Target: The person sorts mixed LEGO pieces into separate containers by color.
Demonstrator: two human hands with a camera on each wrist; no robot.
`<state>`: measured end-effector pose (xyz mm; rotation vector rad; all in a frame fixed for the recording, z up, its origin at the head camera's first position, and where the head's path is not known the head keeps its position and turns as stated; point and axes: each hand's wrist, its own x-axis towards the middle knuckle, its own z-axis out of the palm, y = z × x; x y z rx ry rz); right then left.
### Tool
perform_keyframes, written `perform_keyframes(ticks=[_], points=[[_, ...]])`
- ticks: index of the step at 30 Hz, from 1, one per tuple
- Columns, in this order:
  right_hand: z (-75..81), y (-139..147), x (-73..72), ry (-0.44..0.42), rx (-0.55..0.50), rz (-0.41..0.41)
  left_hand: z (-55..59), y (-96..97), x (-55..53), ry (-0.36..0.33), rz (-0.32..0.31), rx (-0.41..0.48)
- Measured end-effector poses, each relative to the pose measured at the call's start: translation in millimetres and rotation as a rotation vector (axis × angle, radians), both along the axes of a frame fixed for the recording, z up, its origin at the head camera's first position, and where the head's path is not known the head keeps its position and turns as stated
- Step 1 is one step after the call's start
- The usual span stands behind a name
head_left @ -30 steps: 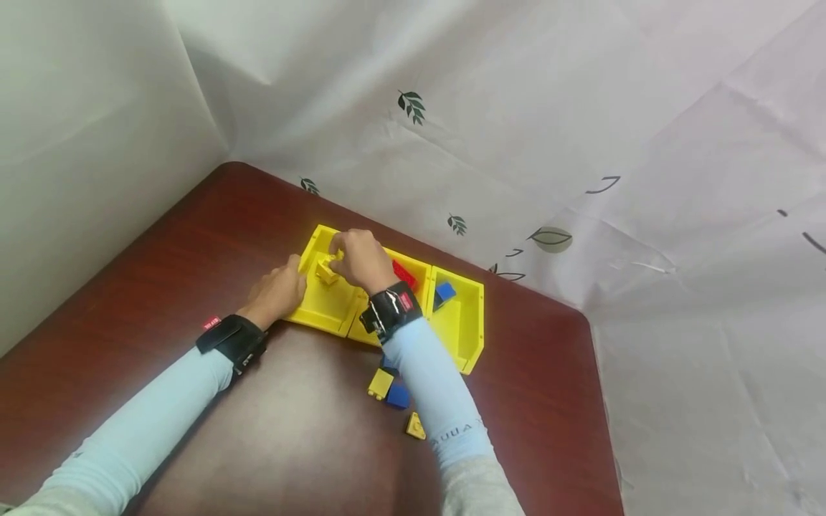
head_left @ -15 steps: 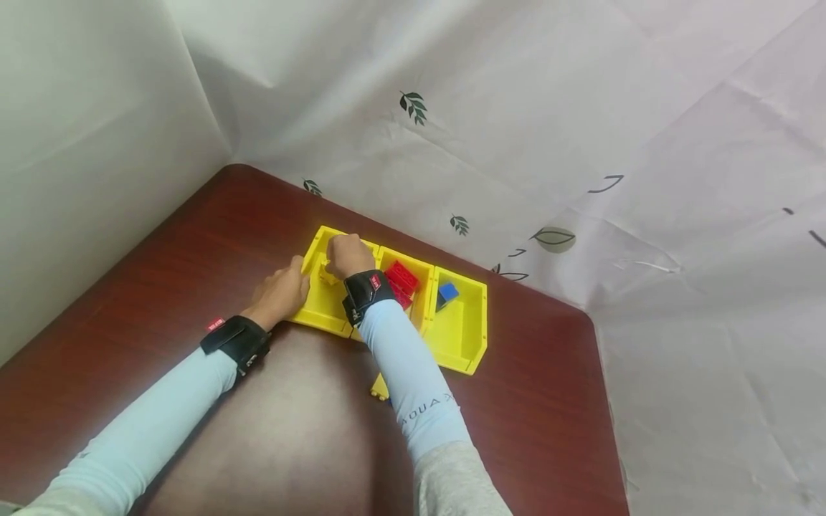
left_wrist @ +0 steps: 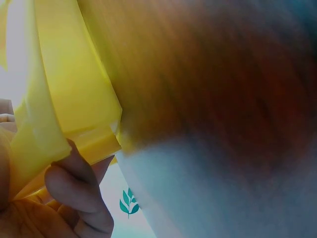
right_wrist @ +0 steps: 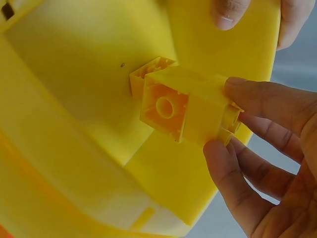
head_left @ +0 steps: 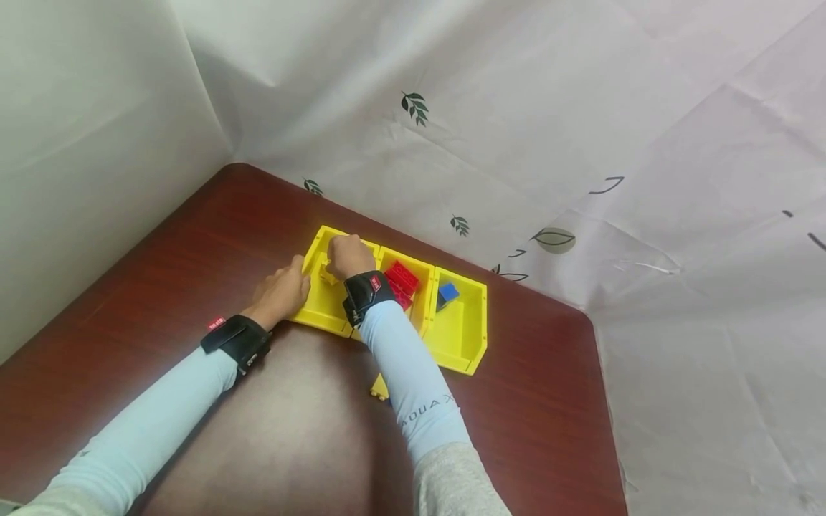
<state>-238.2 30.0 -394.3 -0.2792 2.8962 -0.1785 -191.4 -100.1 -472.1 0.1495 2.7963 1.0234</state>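
My left hand [head_left: 279, 294] grips the end wall of the left yellow bin [head_left: 325, 304], thumb inside and fingers outside. In the left wrist view its fingers curl at the bin's corner. My right hand [head_left: 349, 256] reaches down into the same bin. Between its thumb and fingertips it pinches a yellow toy brick [right_wrist: 205, 111] by the studded end; the hollow underside faces the right wrist camera. Another yellow brick [right_wrist: 141, 82] lies behind it, partly hidden and overlapped by it in that view.
The middle bin holds several red bricks [head_left: 401, 276], partly behind my right wrist. A blue brick [head_left: 448, 291] lies in the right bin [head_left: 461, 344]. On the brown table [head_left: 535, 401], a yellow brick [head_left: 379, 388] shows beside my right forearm. A pale curtain [head_left: 516, 143] hangs behind.
My right hand has lowered further into the left bin and its forearm has swung left, uncovering red bricks and covering bricks on the table. The left hand keeps its grip.
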Motion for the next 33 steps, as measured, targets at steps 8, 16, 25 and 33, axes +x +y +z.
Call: perform_keyframes(ticks=[8, 16, 25, 33], points=[[-0.5, 1, 0.0, 0.011, 0.017, 0.002, -0.3, 0.8, 0.0, -0.005, 0.004, 0.0], [2.4, 4, 4.3, -0.003, -0.034, -0.004, 1.9, 1.2, 1.4, -0.007, 0.011, 0.001], [25.9, 27, 16.7, -0.007, -0.138, 0.063, 1.0, 1.2, 1.0, -0.013, 0.01, -0.011], [37.1, 56, 56.5, 0.027, -0.197, 0.141, 1.1, 1.4, 0.2, -0.003, 0.018, -0.014]])
